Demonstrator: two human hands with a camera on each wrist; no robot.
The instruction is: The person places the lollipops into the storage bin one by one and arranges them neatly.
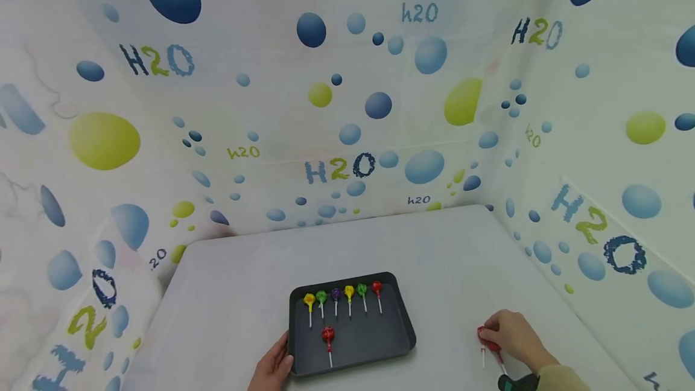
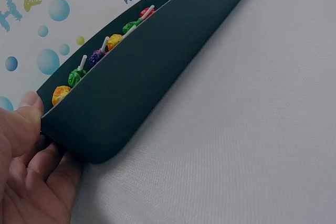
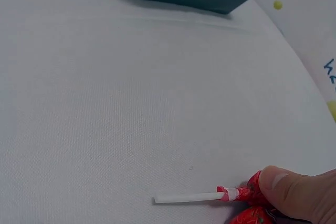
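A dark rectangular tray [image 1: 369,343] lies on the white table. My left hand [image 1: 271,364] grips its left side; in the left wrist view the thumb is at the rim and the fingers curl below. Inside, a row of wrapped lollipops spans the back: yellow, green, purple and red [image 1: 377,287]. One red lollipop [image 1: 328,335] sits alone nearer the front. Right of the tray, my right hand [image 1: 513,333] pinches the wrapped head of a red lollipop [image 3: 253,189], its white stick lying along the table. A second red lollipop [image 3: 252,216] is close beside it, partly hidden.
White cloth [image 1: 233,294] covers the table. Patterned fabric walls [image 1: 347,77] with blue and green dots and H2O lettering rise behind and at both sides. A dark band [image 1: 518,382] is around the right wrist.
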